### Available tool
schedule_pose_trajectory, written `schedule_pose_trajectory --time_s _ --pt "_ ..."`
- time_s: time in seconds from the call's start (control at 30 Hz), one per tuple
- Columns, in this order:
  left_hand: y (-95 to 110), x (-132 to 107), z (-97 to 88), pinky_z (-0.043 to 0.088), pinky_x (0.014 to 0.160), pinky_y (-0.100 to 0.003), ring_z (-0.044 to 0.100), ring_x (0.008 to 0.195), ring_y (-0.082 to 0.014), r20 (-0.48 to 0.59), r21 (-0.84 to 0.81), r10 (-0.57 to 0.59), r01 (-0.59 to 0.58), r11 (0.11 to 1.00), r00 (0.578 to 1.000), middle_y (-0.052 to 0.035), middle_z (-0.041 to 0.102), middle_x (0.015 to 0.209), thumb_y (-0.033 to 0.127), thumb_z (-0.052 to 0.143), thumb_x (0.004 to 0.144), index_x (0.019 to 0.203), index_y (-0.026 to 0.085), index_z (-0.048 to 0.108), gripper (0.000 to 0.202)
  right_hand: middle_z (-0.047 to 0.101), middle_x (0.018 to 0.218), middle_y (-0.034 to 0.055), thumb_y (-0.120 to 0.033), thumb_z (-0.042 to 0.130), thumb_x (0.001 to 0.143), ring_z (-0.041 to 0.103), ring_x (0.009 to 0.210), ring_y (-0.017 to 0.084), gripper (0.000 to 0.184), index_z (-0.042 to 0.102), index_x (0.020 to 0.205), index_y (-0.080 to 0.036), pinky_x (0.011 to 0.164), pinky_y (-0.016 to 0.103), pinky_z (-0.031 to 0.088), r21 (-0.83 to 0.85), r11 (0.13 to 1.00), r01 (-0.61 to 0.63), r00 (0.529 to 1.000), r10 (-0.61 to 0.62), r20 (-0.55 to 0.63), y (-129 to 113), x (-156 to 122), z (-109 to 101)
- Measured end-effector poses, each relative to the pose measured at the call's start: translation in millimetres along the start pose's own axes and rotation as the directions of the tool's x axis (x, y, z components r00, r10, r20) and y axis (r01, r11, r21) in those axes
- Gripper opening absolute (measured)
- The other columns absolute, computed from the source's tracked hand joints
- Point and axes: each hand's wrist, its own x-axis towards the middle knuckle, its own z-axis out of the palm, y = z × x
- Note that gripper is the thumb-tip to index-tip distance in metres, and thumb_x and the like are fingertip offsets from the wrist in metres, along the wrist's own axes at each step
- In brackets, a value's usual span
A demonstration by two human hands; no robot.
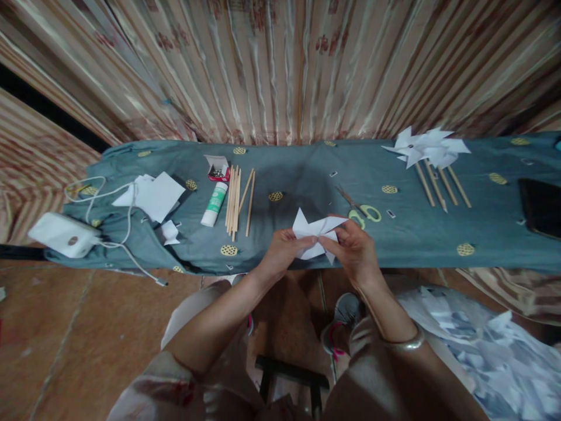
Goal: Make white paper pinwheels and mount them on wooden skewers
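Observation:
Between my two hands is a white paper pinwheel with pointed blades, held over the front edge of the cloth-covered table. My left hand grips its left side, thumb pressed near the centre. From the right, my right hand pinches it, thumb also at the middle. Whether a pin is in the centre is hidden by the thumbs. Just beyond my right hand lie scissors with pale green handles. Left of my hands are several wooden sticks, a glue stick and a small red box of metal pins.
Finished pinwheels on sticks lie at the back right. White paper sheets, a folded scrap and a white power bank with a cable are on the left. A dark phone-like object sits far right. A bag of paper pieces stands below.

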Motion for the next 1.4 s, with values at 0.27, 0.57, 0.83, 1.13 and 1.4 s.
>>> schedule_pose_trajectory --time_s 0.27,0.57,0.83,1.13,1.4 --pt "0.5 0.9 1.5 0.043 0.057 -0.022 0.056 0.053 -0.0091 0.026 0.000 -0.010 0.010 1.000 1.000 -0.0016 0.069 0.060 0.032 0.089 0.042 0.061 0.014 0.073 0.031 0.072 0.073 -0.0030 -0.027 0.084 0.054 0.068 0.066 0.019 0.045 0.061 0.093 -0.024 0.064 0.031 0.055 -0.005 1.000 -0.004 1.000 0.004 -0.013 -2.8 -2.9 -1.5" --pt "0.1 2.1 0.4 0.046 0.061 -0.024 0.057 0.056 -0.0103 -0.002 0.052 0.073 -0.073 0.996 0.997 -0.0004 0.070 0.064 0.031 0.088 0.042 0.066 0.015 0.074 0.032 0.073 0.075 -0.0019 -0.028 0.084 0.055 0.069 0.070 0.021 0.050 0.059 0.098 -0.024 0.068 0.034 0.056 -0.060 0.998 0.017 1.000 -0.018 -0.023 1.5 -3.1 -1.5" --pt "4.4 -1.6 -5.1 0.045 0.060 -0.024 0.056 0.056 -0.0105 0.023 0.100 0.116 -0.118 0.988 0.993 -0.0010 0.069 0.064 0.034 0.086 0.047 0.068 0.014 0.073 0.031 0.073 0.074 -0.0016 -0.028 0.085 0.050 0.069 0.070 0.021 0.050 0.060 0.093 -0.024 0.068 0.034 0.055 -0.015 1.000 -0.013 1.000 0.013 -0.013 -2.0 -1.8 7.9" --pt "10.3 1.4 -17.2 0.044 0.059 -0.024 0.056 0.056 -0.0114 0.001 0.167 0.187 -0.185 0.968 0.982 0.0003 0.069 0.063 0.037 0.085 0.049 0.068 0.016 0.074 0.030 0.071 0.070 -0.0034 -0.037 0.084 0.057 0.064 0.058 0.016 0.042 0.064 0.092 -0.024 0.058 0.028 0.052 0.083 0.992 -0.090 0.995 0.086 0.050 -4.0 4.6 15.1" --pt "28.6 -1.7 3.0 0.047 0.062 -0.024 0.058 0.058 -0.0111 -0.131 0.015 0.274 -0.275 0.961 0.953 0.0007 0.070 0.064 0.035 0.088 0.043 0.063 0.016 0.073 0.032 0.073 0.081 0.0033 -0.052 0.069 0.068 0.068 0.082 0.024 0.032 0.067 0.083 -0.024 0.073 0.040 0.056 0.148 0.987 0.060 0.998 -0.059 -0.013 13.1 29.5 29.5"
